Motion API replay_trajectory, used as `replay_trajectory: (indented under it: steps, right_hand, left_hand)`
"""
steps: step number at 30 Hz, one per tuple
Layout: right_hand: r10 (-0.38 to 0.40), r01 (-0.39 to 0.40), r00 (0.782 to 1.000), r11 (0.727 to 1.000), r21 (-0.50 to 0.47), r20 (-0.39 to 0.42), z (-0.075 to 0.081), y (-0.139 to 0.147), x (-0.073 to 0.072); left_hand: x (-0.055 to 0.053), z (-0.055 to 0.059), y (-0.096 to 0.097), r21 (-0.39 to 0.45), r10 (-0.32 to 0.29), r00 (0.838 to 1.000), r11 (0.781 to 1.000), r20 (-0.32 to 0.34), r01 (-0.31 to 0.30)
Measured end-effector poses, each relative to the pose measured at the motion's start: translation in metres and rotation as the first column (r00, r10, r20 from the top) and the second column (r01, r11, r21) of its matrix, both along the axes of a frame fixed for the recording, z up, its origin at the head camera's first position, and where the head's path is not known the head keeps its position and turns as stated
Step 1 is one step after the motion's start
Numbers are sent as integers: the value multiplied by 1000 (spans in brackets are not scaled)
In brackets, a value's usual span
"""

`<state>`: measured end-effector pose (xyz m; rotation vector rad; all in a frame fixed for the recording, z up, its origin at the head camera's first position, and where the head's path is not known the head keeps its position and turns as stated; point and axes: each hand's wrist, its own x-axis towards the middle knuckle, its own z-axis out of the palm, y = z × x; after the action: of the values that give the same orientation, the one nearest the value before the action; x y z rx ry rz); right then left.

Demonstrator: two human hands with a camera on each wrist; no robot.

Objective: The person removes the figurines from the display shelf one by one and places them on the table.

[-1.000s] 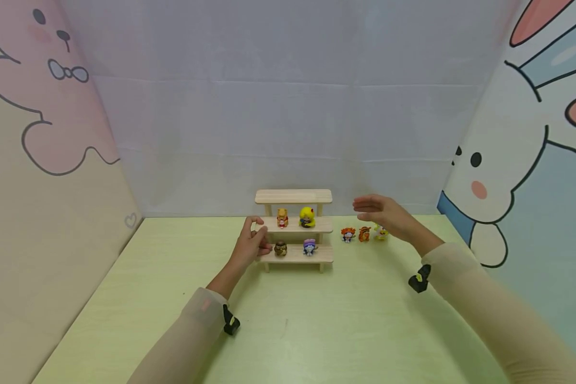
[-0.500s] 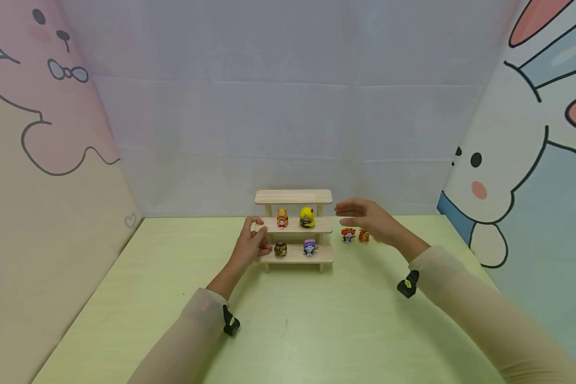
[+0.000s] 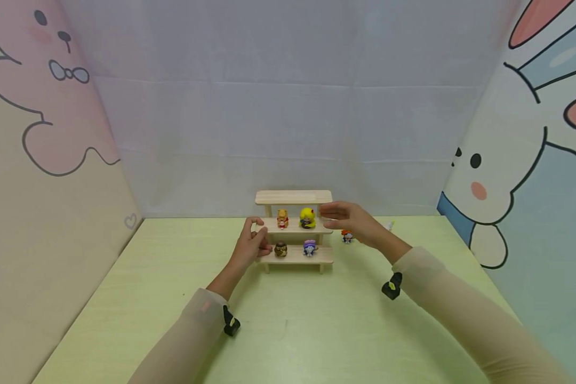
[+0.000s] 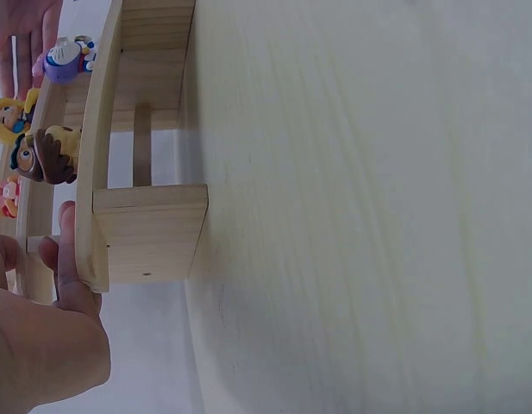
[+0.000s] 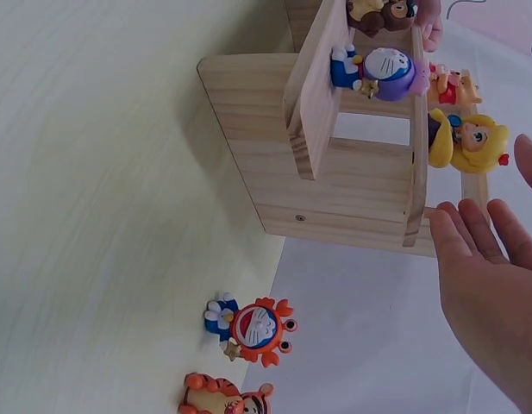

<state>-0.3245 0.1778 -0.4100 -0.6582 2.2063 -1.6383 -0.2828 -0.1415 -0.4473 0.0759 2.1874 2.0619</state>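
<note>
A three-tier wooden display shelf stands on the table. My left hand holds its left end, fingers at the ends of the middle and bottom boards. On the middle board are a bear figurine and a yellow-haired figurine. An owl figurine and a purple-hatted cat figurine sit on the bottom board. My right hand holds nothing; its fingers extend toward the right end of the middle board, beside the yellow-haired figurine. In the right wrist view the fingertips overlap that board's end.
Right of the shelf on the table are a crab-hooded cat figurine and a tiger figurine. Part of a white and yellow figurine shows behind my right wrist. A pale cloth wall rises behind the table.
My right hand has moved left from above the loose figurines to the shelf's right end, covering the tiger figurine in the head view. My left hand has stayed in place.
</note>
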Motion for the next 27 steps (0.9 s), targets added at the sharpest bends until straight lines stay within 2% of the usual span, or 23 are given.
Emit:
replay_trajectory:
  steps: [11, 19, 27]
  right_hand:
    - [-10, 10, 1000, 1000, -10, 9, -3, -18, 2]
    - [-76, 76, 997, 997, 28, -4, -3, -32, 3]
    - [-144, 144, 989, 990, -7, 17, -6, -46, 3]
  left_hand:
    - [0, 1, 0, -7, 3, 1000, 1000, -1, -3]
    - [1, 1, 0, -14, -3, 1000, 1000, -4, 3]
    - [1, 2, 0, -16, 0, 1000, 1000, 0, 0]
